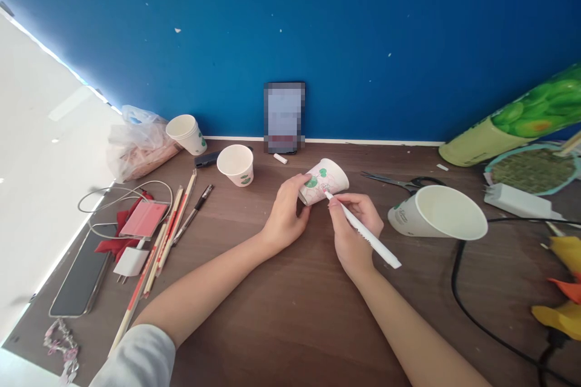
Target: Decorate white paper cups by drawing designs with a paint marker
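A white paper cup (333, 176) with green leaf prints and pink line drawings lies tilted on its side, its mouth toward the upper right. My left hand (288, 211) grips it around the base end, thumb on top. In my right hand (356, 230) is a white marker (372, 243), held like a pen, its pink tip against the cup's side. The small white marker cap (280, 158) rests on the table beyond the cup. Another paper cup (236, 166) stands upright to the left of my hands, and a larger one (426, 211) is to the right.
A phone (284, 118) leans on the blue wall. Scissors (403, 182) lie behind the large cup. At left are stacked cups (187, 134), a plastic bag (138, 142), chopsticks (158, 248), a pen (193, 216), a charger (131, 260) and another phone (84, 272). A black cable (472, 308) runs at right.
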Action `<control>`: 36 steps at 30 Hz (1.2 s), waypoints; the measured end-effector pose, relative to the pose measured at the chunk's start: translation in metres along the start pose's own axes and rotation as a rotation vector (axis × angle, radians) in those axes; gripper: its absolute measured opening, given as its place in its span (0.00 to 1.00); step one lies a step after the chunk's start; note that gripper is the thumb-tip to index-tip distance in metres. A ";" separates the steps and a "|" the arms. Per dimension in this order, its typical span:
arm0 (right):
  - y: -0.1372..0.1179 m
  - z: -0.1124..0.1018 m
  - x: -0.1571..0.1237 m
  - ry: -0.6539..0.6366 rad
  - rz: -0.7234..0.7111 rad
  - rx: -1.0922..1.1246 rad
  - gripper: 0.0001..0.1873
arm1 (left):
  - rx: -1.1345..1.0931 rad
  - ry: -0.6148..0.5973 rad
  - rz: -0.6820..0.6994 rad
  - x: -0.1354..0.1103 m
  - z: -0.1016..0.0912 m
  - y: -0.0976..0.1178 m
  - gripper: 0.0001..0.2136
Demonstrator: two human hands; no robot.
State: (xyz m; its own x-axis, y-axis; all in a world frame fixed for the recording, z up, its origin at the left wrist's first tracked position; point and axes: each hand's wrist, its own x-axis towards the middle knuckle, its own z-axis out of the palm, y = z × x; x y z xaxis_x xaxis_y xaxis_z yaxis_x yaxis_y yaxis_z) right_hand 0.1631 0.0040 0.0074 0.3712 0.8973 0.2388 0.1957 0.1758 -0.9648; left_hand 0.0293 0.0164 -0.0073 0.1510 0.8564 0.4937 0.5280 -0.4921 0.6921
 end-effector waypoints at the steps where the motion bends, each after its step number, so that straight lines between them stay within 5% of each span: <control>1: 0.000 0.000 0.000 -0.002 0.002 0.001 0.04 | 0.001 0.001 0.002 0.000 0.000 0.000 0.27; 36: 0.005 -0.002 -0.002 0.034 -0.039 0.043 0.04 | 0.011 0.039 0.068 0.001 0.001 0.002 0.20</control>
State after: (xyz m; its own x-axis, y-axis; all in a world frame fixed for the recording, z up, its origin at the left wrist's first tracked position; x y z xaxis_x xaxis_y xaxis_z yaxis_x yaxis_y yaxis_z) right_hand 0.1656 0.0025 0.0022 0.3952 0.8752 0.2791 0.1716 0.2281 -0.9584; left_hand 0.0315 0.0166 -0.0066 0.1545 0.8141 0.5598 0.5265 -0.5473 0.6506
